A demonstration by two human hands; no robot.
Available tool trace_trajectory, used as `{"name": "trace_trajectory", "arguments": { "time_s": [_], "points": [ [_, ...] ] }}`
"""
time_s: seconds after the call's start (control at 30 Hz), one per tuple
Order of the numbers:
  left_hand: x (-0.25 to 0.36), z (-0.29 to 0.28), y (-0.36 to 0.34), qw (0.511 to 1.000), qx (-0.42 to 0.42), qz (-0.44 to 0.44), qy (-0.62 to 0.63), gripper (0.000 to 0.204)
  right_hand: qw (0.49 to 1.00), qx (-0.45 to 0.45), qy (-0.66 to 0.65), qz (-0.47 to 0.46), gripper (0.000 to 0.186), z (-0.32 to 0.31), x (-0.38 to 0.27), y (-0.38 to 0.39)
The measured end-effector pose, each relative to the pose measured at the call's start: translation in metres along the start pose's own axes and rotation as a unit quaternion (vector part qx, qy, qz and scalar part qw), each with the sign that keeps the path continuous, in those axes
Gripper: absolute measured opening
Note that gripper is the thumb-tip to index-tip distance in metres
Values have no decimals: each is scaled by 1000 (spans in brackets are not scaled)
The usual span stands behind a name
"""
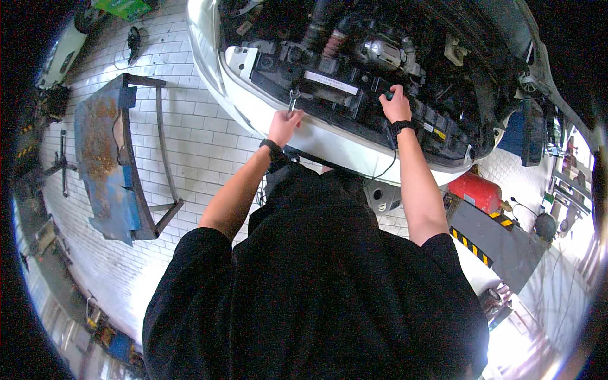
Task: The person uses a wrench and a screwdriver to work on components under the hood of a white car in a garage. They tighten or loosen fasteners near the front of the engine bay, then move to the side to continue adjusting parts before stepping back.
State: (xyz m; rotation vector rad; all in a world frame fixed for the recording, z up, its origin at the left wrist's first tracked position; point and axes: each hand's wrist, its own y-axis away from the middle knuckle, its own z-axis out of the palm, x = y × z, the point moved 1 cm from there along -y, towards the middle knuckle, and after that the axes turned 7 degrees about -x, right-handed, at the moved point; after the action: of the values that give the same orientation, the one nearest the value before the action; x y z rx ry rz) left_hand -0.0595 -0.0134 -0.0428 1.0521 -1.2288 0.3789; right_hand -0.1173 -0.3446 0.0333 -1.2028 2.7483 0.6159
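My left hand (284, 128) grips a silver wrench (294, 98) upright at the front edge of a white car's engine bay (329, 69). My right hand (396, 104) is higher and further right, over the black plastic parts behind the front panel, its fingers closed round a small dark-green object (388, 96) that I cannot make out. A white label strip (330, 83) lies on the black plastic between the hands. A black cable hangs from near my right wrist down across the white bumper (323, 136).
A rusty blue-patched metal bench (101, 152) stands at left on white tiles. At right are a red cylinder (475, 190), a grey platform (500, 234) with yellow-black striped edges, and assorted equipment. Another white vehicle (66, 50) is at the upper left.
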Motion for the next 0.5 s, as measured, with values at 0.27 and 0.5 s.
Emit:
{"name": "trace_trajectory", "arguments": {
  "time_s": [0.27,0.5],
  "points": [
    [9,-4,4,1000,-1,-6,-11,41,999,-14,-26,40,45,-2,-3,0],
    [10,-9,-3,1000,16,-24,-8,42,999,-13,-22,47,50,-8,-17,-5]
  ]
}}
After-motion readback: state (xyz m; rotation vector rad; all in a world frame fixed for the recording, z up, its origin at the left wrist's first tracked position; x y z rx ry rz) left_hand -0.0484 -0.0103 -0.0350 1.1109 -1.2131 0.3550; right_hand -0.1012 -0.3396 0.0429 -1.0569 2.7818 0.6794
